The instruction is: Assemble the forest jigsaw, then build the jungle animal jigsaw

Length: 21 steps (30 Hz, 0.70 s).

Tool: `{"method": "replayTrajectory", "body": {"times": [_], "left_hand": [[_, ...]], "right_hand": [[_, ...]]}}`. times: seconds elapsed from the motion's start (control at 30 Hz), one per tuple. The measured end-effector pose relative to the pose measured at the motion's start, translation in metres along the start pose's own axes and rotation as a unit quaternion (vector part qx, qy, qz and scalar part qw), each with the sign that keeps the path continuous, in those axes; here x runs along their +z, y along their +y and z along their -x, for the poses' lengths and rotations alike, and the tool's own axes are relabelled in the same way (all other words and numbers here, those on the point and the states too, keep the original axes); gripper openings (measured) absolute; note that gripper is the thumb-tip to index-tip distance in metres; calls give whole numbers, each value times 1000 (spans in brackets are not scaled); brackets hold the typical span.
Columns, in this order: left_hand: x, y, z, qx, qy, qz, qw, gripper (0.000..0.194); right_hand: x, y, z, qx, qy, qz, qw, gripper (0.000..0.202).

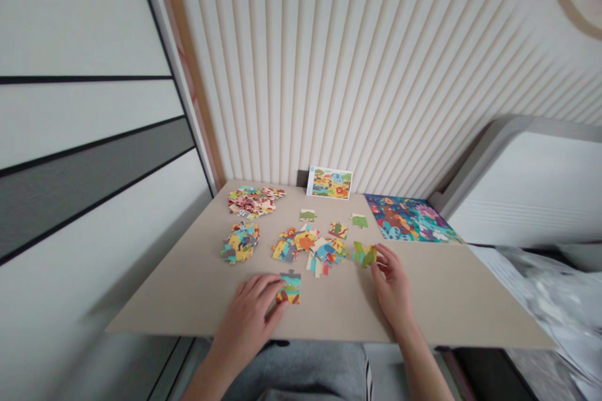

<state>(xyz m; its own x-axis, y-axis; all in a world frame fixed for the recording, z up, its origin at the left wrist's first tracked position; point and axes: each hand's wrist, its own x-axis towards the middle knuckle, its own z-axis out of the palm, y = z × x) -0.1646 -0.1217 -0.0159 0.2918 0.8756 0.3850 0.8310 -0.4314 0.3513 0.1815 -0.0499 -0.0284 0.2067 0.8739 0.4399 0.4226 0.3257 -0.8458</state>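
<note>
My left hand (254,313) has its thumb and fingers closed on the left edge of a puzzle piece (290,288) with grey, teal, yellow and brown areas, low over the table. On the right, my right hand (390,279) pinches the right side of a green and yellow puzzle piece (364,254). Between and beyond the hands lies a loose heap of colourful pieces (305,240). A red and green piece (338,230) rests at the heap's back. Two green pieces, one at the left (308,215) and one at the right (360,220), lie apart farther back.
A picture card (330,183) leans against the ribbed wall at the table's back. Piles of pieces sit at the left, one pinkish (251,202) and one yellow and blue (241,242). An assembled dark blue puzzle (411,219) lies back right on the beige table (188,301).
</note>
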Motion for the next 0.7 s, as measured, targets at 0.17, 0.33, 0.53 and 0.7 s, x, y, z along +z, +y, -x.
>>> {"method": "replayTrajectory", "body": {"times": [0.17,0.33,0.53,0.7], "left_hand": [[1,-1,1,8,4,-4,1000,31],[0,0,0,17,11,-7,1000,31],[-1,1,0,15,5,-8,1000,30],[-1,1,0,5,-4,-4,1000,29]], "right_hand": [[0,1,1,31,-7,-15,999,42],[0,0,1,26,-23,-5,999,38],[-1,-7,2,30,-33,18,999,36],[0,-14,1,26,-42,44,998,37]]}}
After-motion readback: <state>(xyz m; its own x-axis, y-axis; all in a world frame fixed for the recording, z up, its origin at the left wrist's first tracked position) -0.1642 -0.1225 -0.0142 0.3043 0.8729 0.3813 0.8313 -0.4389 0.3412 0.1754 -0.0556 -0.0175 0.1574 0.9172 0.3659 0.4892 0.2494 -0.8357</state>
